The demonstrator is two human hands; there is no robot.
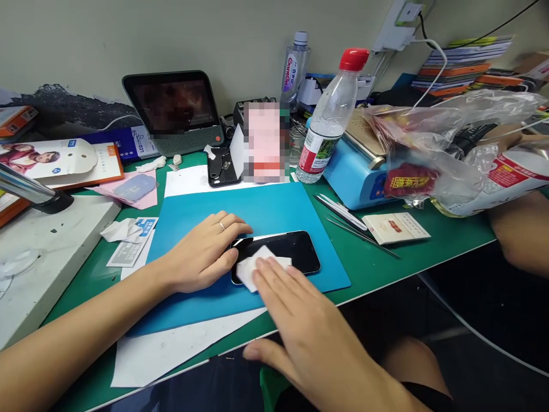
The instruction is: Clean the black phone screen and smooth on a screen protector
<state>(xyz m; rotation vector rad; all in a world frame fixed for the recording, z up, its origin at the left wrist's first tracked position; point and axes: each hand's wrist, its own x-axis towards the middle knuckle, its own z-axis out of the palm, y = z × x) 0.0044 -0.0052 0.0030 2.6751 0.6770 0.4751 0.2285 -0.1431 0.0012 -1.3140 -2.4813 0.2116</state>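
Note:
A black-screened smartphone (302, 252) lies face up on a blue work mat (201, 209). My left hand (210, 252), with a ring on one finger, grips the phone's left end between thumb and curled fingers. Under the fingertips of my right hand (300, 315) is a folded white wipe (263, 266), pressed onto the left half of the screen. Those fingers lie close together and nearly straight, while the thumb sticks out to the side. The wipe and my fingers hide part of the screen.
Tweezers (364, 234), a cigarette box (397, 227) and a red-capped bottle (328, 123) stand or lie right of the mat. Behind are a tablet-like display (175, 106) and a black phone part (223, 166). At right, another person's arm (521, 234) is near a plastic bag (454, 126).

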